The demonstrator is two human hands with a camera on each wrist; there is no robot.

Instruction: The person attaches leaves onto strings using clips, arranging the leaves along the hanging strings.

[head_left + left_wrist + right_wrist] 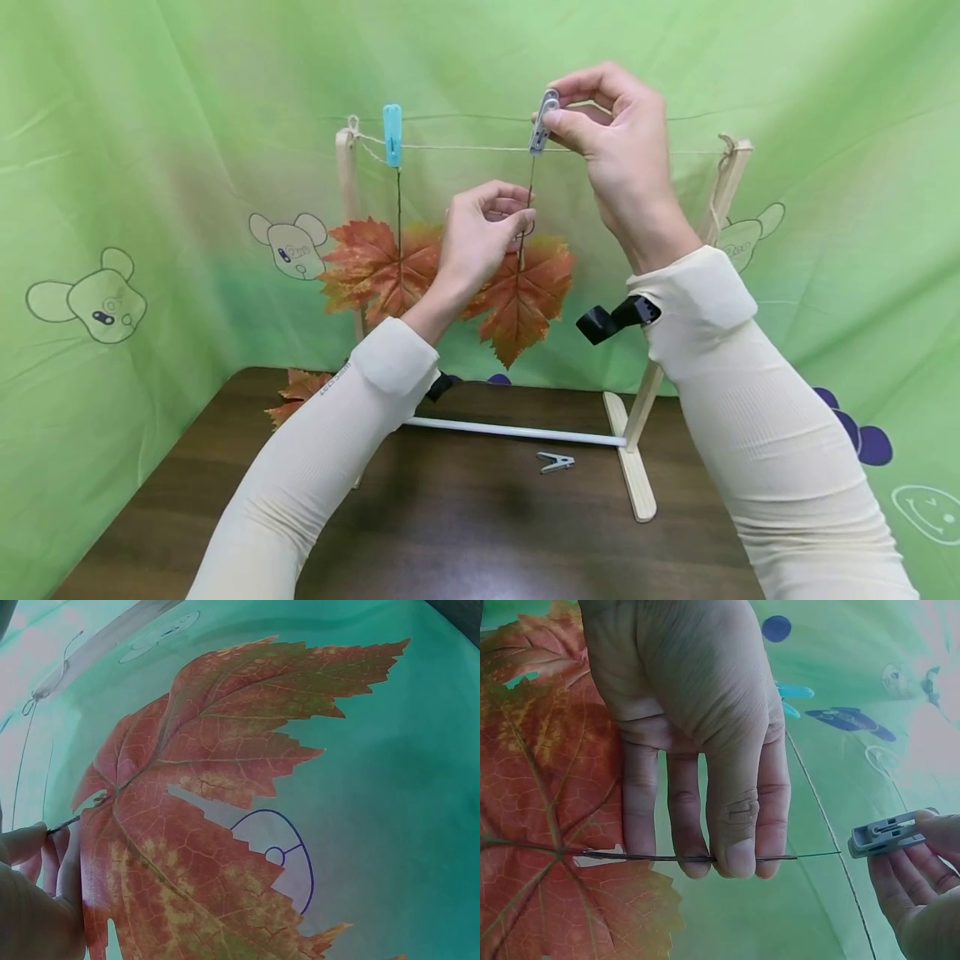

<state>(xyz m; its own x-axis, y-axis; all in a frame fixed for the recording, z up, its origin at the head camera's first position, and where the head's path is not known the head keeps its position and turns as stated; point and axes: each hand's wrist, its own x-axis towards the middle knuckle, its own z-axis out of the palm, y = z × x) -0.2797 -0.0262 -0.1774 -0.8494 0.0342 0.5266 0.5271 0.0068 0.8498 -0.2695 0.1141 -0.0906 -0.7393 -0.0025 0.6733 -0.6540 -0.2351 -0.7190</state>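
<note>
My left hand [483,237] pinches the thin dark stem [667,858] of an orange maple leaf [519,296] between thumb and fingers. The leaf hangs below that hand and fills much of the left wrist view. Higher up, my right hand [622,137] pinches a grey clothespin [543,122] at the string [465,148]. In the right wrist view the stem's tip reaches the string, right by the clothespin's nose; whether the clothespin bites either one is unclear. Left along the string, a blue clothespin [392,135] holds another maple leaf [382,262] by its stem.
A wooden post [723,192] on a flat foot [630,467] supports the string at right, another post [347,171] at left. A white rod [517,431] runs low between them. On the brown table [465,533] lie a grey clothespin [556,462] and a leaf [303,387] partly behind my left sleeve.
</note>
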